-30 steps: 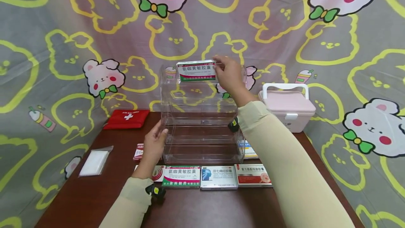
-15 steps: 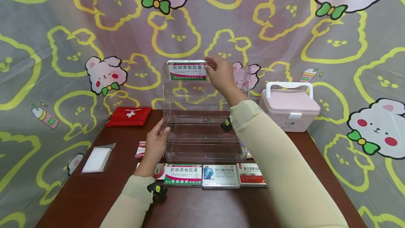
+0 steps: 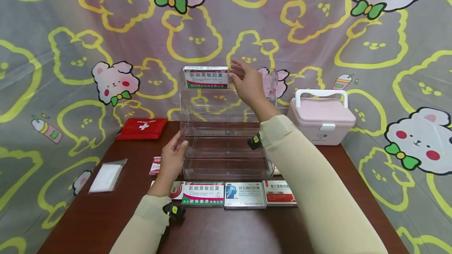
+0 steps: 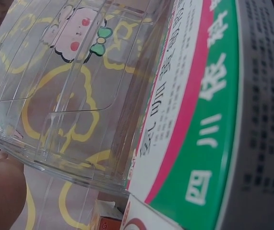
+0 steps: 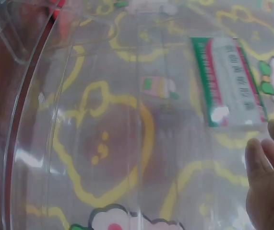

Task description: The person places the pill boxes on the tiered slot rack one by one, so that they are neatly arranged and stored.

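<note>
A clear plastic tiered display rack (image 3: 226, 132) stands on the table. In its top tier, at the left end, a green-and-white medicine box (image 3: 206, 78) sits upright. Beside that box's right end is my right hand (image 3: 247, 83), with its fingers loosely spread and nothing gripped. The right wrist view shows these fingers (image 5: 259, 160) just off the box's end. My left hand (image 3: 174, 155) holds the rack's left side, thumb toward the front edge; some fingers are hidden behind. A matching medicine box (image 3: 203, 194) lies in front of the rack, large in the left wrist view.
Along the rack's front lie a blue-and-white box (image 3: 245, 196) and a red-and-white box (image 3: 280, 192), partly behind the right sleeve. A red first aid pouch (image 3: 142, 129) and a white packet (image 3: 107, 176) lie left. A pink carry case (image 3: 322, 118) stands at back right.
The medicine box has slid left along the top tier to its left end. My right hand moved left with it, then its fingers loosened from the box. My left hand stays on the rack.
</note>
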Available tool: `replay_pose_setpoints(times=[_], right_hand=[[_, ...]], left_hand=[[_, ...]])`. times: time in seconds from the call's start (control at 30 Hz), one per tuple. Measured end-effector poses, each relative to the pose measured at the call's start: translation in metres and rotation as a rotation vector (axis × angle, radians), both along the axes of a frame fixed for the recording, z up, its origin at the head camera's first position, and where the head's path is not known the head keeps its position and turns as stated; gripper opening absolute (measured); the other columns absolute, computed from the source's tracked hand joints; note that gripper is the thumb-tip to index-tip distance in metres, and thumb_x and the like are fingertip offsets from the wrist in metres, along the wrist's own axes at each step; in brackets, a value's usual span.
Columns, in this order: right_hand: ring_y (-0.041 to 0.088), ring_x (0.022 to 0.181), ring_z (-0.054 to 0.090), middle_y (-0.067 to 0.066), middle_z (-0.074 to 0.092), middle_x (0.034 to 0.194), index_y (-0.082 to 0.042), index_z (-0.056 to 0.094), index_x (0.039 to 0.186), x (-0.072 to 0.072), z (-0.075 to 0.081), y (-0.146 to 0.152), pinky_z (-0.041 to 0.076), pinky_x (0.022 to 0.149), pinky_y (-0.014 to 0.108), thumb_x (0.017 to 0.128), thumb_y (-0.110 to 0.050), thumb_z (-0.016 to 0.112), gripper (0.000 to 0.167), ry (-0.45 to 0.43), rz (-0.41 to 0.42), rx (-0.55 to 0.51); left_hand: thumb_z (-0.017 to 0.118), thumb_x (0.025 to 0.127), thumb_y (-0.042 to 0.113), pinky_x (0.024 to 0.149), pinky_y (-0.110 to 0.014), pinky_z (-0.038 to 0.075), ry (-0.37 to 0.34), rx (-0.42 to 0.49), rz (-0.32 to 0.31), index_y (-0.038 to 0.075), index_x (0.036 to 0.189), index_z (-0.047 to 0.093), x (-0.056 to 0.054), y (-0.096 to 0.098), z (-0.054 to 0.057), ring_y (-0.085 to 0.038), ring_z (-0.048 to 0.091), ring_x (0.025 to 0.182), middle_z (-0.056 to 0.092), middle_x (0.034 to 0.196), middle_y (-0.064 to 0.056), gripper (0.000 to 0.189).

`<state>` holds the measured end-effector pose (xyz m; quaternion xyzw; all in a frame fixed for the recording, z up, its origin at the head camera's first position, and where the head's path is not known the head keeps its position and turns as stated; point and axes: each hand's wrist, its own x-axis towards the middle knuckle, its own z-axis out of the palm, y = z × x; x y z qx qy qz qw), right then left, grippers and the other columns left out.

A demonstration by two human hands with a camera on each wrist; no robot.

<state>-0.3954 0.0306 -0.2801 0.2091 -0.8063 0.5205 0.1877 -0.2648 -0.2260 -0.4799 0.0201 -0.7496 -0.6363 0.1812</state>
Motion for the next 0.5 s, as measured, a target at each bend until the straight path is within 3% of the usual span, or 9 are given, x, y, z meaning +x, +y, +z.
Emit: replay_pose_setpoints(times=[0.13, 0.3, 0.4, 0.5], right_hand=[[0.023, 0.129, 0.072, 0.01, 0.072, 0.145, -0.017, 0.061, 0.156, 0.017, 0.0, 0.025, 0.059, 0.108, 0.034, 0.106, -0.014, 0.073, 0.051, 0.043, 0.099, -0.081], [0.024, 0.12, 0.073, 0.013, 0.073, 0.138, -0.011, 0.061, 0.154, 0.051, -0.006, 0.067, 0.06, 0.101, 0.029, 0.101, -0.008, 0.078, 0.055, 0.072, 0.246, -0.133], [0.023, 0.113, 0.073, 0.011, 0.075, 0.131, -0.001, 0.059, 0.151, 0.074, -0.022, 0.095, 0.061, 0.097, 0.026, 0.095, 0.007, 0.077, 0.06, 0.099, 0.301, -0.167], [0.019, 0.111, 0.073, 0.002, 0.076, 0.127, 0.006, 0.055, 0.151, 0.092, -0.05, 0.127, 0.061, 0.096, 0.024, 0.091, 0.016, 0.076, 0.064, 0.102, 0.308, -0.187]], left_hand=[[0.066, 0.109, 0.008, 0.117, -0.029, 0.045, 0.02, -0.002, 0.003, 0.009, 0.163, 0.052, -0.001, 0.001, 0.002, -0.034, 0.05, 0.152, 0.053, 0.165, -0.017, 0.056], [0.066, 0.109, 0.009, 0.115, -0.019, 0.045, 0.016, -0.002, -0.004, 0.009, 0.163, 0.051, -0.001, 0.002, 0.002, -0.032, 0.05, 0.153, 0.052, 0.166, -0.017, 0.056], [0.066, 0.109, 0.009, 0.117, -0.025, 0.045, 0.0, -0.026, -0.001, 0.011, 0.164, 0.051, 0.0, 0.002, 0.001, -0.032, 0.05, 0.153, 0.051, 0.166, -0.017, 0.057], [0.066, 0.109, 0.009, 0.116, -0.027, 0.045, -0.01, -0.051, 0.022, 0.012, 0.164, 0.052, 0.001, 0.002, 0.0, -0.033, 0.052, 0.151, 0.053, 0.165, -0.017, 0.057]])
